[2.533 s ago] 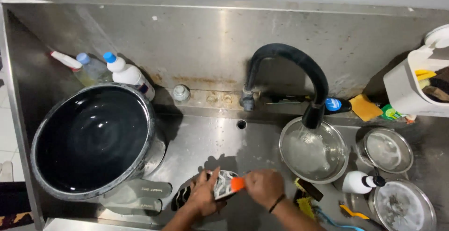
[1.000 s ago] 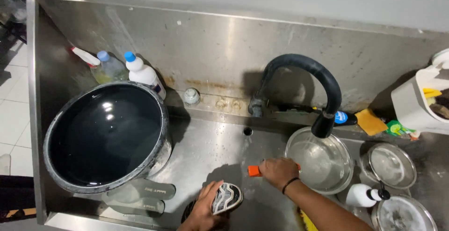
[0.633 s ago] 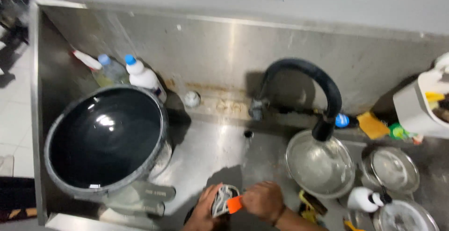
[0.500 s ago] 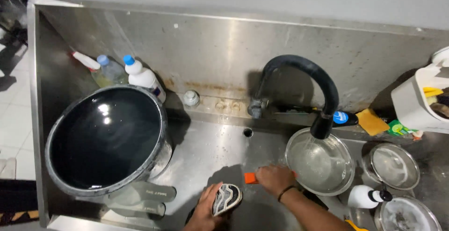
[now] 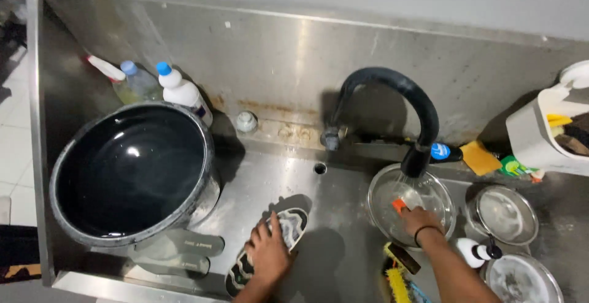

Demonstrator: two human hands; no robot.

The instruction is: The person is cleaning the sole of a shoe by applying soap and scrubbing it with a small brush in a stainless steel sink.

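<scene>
Orange-handled brush (image 5: 399, 205) sits pinched in the right hand (image 5: 419, 219), dipped into the steel bowl (image 5: 381, 212) under the black faucet (image 5: 392, 103); the left hand (image 5: 268, 255) lies flat, pressing the patterned shoe (image 5: 294, 226) on the sink floor (image 5: 343, 260). Wet the bristles fully and keep the shoe pinned. Counted: one shoe, two insoles (image 5: 184, 251), three plastic bottles (image 5: 181, 92).

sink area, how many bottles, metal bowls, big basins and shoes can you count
bottles: 4 (white one with blue cap, clear one with blue cap, spray bottle, small white one)
metal bowls: 3 ()
big basins: 1
shoes: 1
total: 9
</scene>
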